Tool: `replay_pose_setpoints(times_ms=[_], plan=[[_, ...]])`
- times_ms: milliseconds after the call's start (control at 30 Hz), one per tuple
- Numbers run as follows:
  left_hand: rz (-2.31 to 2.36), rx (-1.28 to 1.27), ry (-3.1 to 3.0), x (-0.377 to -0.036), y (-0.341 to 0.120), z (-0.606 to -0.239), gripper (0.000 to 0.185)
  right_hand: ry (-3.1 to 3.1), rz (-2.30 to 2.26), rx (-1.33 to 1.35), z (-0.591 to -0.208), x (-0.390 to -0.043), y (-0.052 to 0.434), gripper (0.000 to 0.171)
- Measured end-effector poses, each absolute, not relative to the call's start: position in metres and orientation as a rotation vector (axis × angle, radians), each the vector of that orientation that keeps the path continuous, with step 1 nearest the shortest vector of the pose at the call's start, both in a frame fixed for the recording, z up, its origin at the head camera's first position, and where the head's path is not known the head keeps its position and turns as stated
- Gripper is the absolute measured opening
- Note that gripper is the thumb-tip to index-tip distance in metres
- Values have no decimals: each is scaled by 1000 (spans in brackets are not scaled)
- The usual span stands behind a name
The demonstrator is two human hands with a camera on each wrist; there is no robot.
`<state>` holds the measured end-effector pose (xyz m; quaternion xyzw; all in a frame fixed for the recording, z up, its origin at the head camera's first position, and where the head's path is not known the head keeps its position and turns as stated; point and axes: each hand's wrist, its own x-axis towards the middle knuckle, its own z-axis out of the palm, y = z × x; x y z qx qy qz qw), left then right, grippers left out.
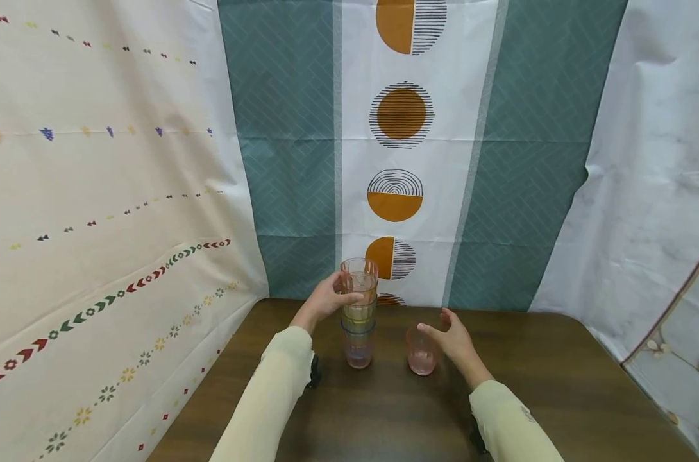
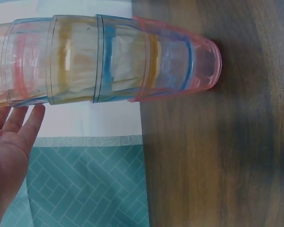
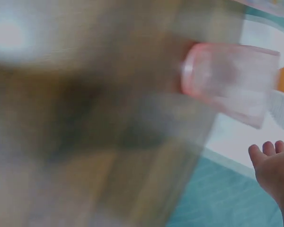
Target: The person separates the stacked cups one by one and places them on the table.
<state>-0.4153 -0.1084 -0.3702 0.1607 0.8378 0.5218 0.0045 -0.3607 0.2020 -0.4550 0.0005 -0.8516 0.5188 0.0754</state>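
Observation:
A stack of several clear tinted cups (image 1: 359, 321) stands upright on the brown wooden table (image 1: 384, 410); in the left wrist view the stack (image 2: 109, 61) shows pink, blue and yellow rims. My left hand (image 1: 329, 296) is at the stack's top cups, fingers straight beside them (image 2: 9, 151), not wrapped round. A single pink cup (image 1: 421, 356) stands to the right of the stack. My right hand (image 1: 450, 337) hovers just right of it with fingers spread, holding nothing. The right wrist view is blurred; the pink cup (image 3: 227, 80) and my fingertips (image 3: 270, 153) are apart.
Cloth backdrops close in the table: a cream patterned sheet (image 1: 95, 224) on the left, a teal and white curtain with orange circles (image 1: 401, 160) behind, and a white sheet (image 1: 649, 179) on the right. Bare tabletop lies in front of the cups.

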Motion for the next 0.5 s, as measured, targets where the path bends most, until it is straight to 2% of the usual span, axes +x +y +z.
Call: replay_pose_setpoints(times_ms=[100, 267, 500], plan=[[1665, 528, 2600, -415, -107, -373, 77, -2547, 1546, 34, -438, -365, 196, 101], [1659, 559, 2595, -413, -107, -377, 61, -2538, 1557, 125, -406, -372, 177, 101], [1677, 549, 2571, -414, -110, -380, 73, -2509, 1613, 302, -367, -380, 139, 88]])
